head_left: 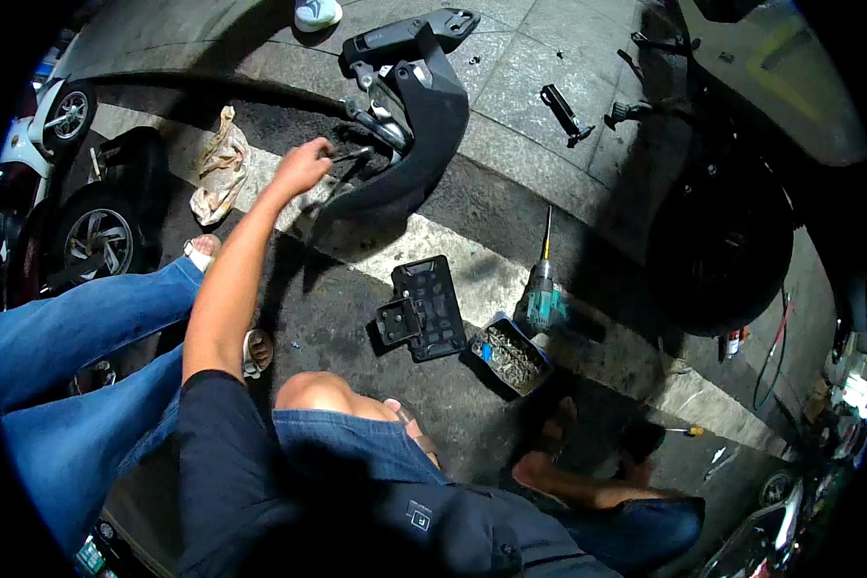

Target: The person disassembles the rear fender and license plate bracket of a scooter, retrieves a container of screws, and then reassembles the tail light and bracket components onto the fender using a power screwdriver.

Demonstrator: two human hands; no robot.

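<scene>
Dark asphalt (332, 323), left fingers (323, 149) beside a black fender (435, 120).

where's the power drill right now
In the head view, the teal power drill is right of centre, just above and to the right of the box of small metal parts, its long bit pointing toward the picture's top edge.

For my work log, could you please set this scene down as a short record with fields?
Left hand: at a slim dark piece beside the curved black part; grip unclear
Right hand: cannot be made out
Main item: curved black part, lying across the kerb edge
Power tool: teal drill, long bit pointing away from the wearer
Small parts: open box of metal pieces
Also nearby: black flat part, pale crumpled cloth
Bystander: person in blue jeans, left side
</scene>
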